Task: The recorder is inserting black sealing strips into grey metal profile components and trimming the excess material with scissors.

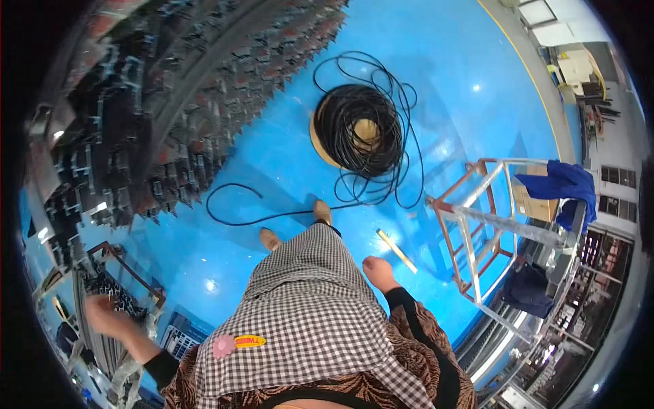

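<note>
My left hand [107,317] is held out at the lower left, beside a rack that carries dark parts. It is blurred, so its fingers do not show clearly. My right hand [381,273] hangs beside my checked apron [300,300], its fingers curled in with nothing seen in them. On the floor beyond it lies a thin yellow stick [398,252] with a dark end. Ahead of my feet is a large coil of black cable [357,129], with loose loops around it. One loose length of the cable runs past my shoes [322,211] to the left.
Dense rows of dark, jagged parts [197,88] fill the upper left. To the right stands a metal-framed cart [477,225] with blue cloth [569,191] and a cardboard box [531,203]. A brown metal frame [129,269] stands near my left hand. The floor [449,82] is glossy blue.
</note>
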{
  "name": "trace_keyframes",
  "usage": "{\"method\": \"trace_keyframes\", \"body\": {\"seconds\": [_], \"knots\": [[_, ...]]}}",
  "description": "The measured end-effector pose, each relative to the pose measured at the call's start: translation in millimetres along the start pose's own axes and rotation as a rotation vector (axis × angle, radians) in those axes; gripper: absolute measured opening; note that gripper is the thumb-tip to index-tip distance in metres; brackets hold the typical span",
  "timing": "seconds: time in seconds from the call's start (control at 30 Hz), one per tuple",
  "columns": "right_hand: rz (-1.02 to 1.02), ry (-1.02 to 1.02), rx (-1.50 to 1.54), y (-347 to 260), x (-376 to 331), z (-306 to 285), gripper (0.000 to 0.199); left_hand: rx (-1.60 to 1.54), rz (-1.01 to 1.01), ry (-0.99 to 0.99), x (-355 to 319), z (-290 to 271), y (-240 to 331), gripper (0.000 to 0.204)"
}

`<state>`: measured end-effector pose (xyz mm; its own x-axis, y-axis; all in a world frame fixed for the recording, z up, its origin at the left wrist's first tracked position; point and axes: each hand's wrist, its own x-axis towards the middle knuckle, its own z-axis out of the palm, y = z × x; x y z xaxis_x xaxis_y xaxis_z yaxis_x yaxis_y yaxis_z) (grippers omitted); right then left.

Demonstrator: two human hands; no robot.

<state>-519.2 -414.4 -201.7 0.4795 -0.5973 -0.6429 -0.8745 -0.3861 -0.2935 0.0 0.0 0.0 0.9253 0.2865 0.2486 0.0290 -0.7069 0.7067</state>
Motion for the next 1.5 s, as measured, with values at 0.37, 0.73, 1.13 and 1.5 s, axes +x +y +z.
{"method": "trace_keyframes", "body": {"seconds": [0.37,0.73,1.13,1.5], "knots": [[-0.080,-0.179,-0.159,181.9,213.2,149.6,0.031,0.703,-0.182,-1.515,-452.8,164.5,-196.5,0.066],[-0.238,0.250,-0.463,205.9,404.0,341.9,0.014,0.780,0.192,-1.264,-473.9,197.3,-189.8,0.078],[-0.166,-0.174,-0.258,179.9,317.8,250.6,0.017,0.777,0.125,-1.302,-503.9,178.5,-190.6,0.071],[-0.206,0.152,-0.688,272.4,415.2,338.8,0.017,0.725,0.274,-1.219,-487.2,178.1,-196.6,0.071]]}}
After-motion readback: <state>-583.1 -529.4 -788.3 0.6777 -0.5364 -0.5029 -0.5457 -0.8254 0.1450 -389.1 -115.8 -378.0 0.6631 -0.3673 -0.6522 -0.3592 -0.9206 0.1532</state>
